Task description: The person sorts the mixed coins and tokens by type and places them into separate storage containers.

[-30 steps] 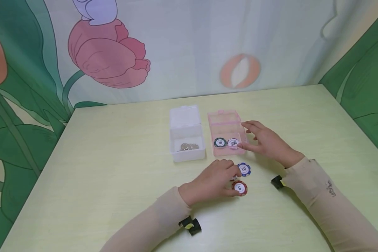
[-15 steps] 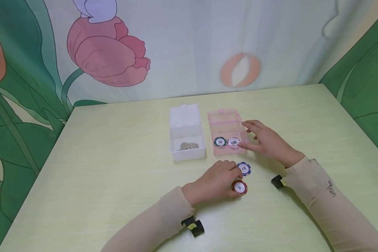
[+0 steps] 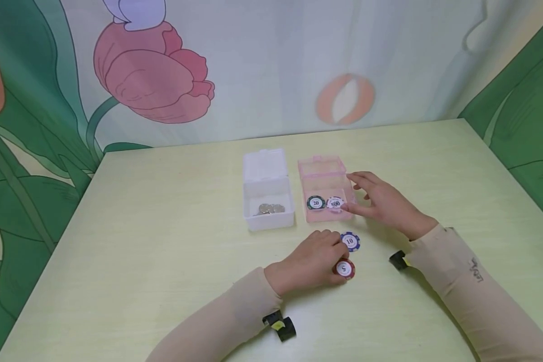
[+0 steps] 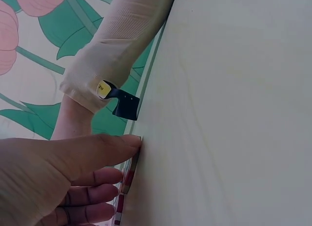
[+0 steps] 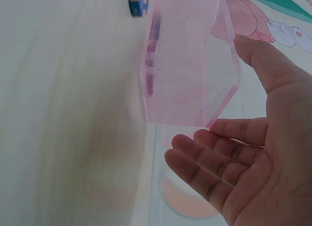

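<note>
At a pale desk (image 3: 163, 226), its near edge cut off by the frame, a left hand (image 3: 308, 264) pinches a red poker chip (image 3: 344, 269) marked 5 between thumb and fingers, hiding part of its rim and of the blue 10 chip (image 3: 352, 242) just beyond. Toward the far edge, a right hand (image 3: 384, 207), thumb and forefinger set wide, touches the side of an open pink plastic box (image 3: 328, 216) containing a green 20 chip (image 3: 316, 202) and a white 500 chip (image 3: 335, 203). Silvery discs (image 3: 270, 208), too small to identify, lie in a whitish box (image 3: 271, 222) alongside.
</note>
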`<state>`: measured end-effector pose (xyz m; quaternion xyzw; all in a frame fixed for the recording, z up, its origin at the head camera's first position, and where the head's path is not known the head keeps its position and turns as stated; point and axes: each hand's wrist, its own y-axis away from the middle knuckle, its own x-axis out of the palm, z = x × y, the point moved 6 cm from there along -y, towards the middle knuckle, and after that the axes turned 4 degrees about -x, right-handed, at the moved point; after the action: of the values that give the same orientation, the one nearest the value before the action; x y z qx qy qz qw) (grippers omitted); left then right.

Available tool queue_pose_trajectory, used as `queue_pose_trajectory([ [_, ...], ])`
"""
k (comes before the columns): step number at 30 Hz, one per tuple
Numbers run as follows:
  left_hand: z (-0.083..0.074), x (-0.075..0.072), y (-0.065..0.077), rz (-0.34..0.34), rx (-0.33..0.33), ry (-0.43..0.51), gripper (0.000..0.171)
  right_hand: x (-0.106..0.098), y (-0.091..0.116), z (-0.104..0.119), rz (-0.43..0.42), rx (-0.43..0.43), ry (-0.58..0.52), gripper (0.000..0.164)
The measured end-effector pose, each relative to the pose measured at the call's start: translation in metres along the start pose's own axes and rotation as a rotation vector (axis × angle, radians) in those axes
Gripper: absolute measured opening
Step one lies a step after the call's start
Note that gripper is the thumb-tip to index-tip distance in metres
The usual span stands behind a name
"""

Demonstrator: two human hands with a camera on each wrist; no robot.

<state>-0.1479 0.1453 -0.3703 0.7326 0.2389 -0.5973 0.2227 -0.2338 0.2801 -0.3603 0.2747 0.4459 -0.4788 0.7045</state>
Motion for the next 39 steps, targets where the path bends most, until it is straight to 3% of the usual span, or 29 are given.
queue_pose_trajectory([
  [39, -0.0005, -0.0003, -0.0022, -0.034, 0.000, 0.012, 0.029, 0.0013, -0.0004, -0.0018, -0.004, 0.002, -0.008, 0.082],
])
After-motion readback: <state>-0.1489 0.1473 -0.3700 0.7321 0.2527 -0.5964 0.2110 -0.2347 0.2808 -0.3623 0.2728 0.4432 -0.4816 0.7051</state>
